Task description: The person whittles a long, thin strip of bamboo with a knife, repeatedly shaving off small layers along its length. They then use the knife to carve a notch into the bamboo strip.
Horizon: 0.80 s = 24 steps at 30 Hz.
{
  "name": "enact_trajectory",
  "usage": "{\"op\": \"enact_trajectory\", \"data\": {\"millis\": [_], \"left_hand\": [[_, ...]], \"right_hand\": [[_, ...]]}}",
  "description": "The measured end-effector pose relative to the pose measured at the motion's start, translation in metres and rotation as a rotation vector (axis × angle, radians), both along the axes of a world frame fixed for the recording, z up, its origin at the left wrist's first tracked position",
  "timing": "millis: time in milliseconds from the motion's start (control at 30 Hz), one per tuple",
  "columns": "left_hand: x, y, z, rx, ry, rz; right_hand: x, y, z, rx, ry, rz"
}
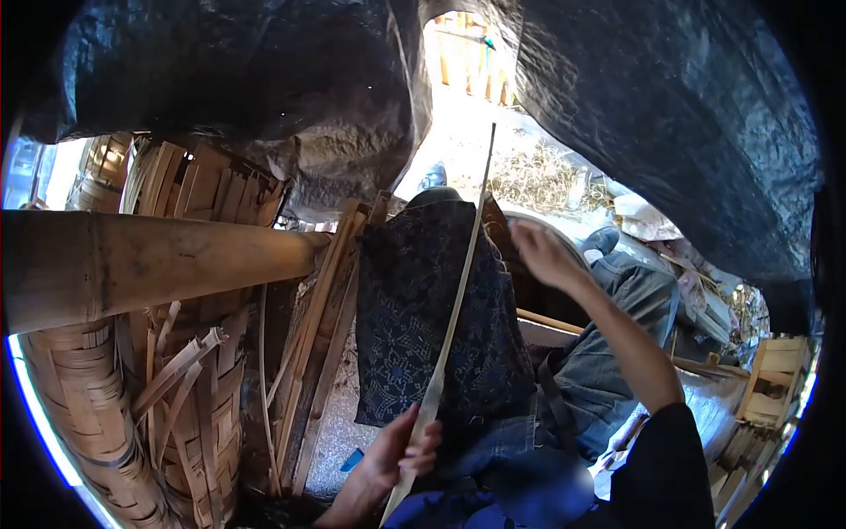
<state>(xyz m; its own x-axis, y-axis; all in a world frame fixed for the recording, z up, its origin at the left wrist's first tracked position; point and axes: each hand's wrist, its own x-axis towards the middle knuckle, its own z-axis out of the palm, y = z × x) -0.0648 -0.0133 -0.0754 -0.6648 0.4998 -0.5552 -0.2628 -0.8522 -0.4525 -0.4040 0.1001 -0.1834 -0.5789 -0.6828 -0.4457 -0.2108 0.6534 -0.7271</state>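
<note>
Left side blocked: thick bamboo pole (159,260) runs across at mid height, woven baskets (97,414) and leaning bamboo slats (322,326) packed under and beside it. Black tarp (670,115) hangs low overhead on both sides, with one bright gap at top centre where the long bamboo strip (458,300) rises. Centre filled by patterned cloth (423,309) over the knee; wooden crate (775,370) crowds the far right.

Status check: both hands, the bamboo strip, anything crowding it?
Left hand gripping bamboo strip near its lower end. Right hand raised beside its upper part, contact unclear. Strip runs across patterned cloth on lap. Woven basket and bamboo pole close left.
</note>
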Motion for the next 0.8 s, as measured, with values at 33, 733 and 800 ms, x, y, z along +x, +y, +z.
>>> {"op": "enact_trajectory", "data": {"millis": [33,733,800], "left_hand": [[-0.005,-0.002,-0.004,0.004,-0.004,-0.012],[-0.039,0.02,0.008,-0.921,-0.267,-0.247],[-0.042,0.022,0.009,-0.932,-0.295,-0.235]], "right_hand": [[0.02,0.006,0.01,-0.147,-0.006,-0.007],[0.123,0.04,0.064,-0.267,0.195,0.239],[0.127,0.043,0.055,-0.313,0.205,0.237]]}}
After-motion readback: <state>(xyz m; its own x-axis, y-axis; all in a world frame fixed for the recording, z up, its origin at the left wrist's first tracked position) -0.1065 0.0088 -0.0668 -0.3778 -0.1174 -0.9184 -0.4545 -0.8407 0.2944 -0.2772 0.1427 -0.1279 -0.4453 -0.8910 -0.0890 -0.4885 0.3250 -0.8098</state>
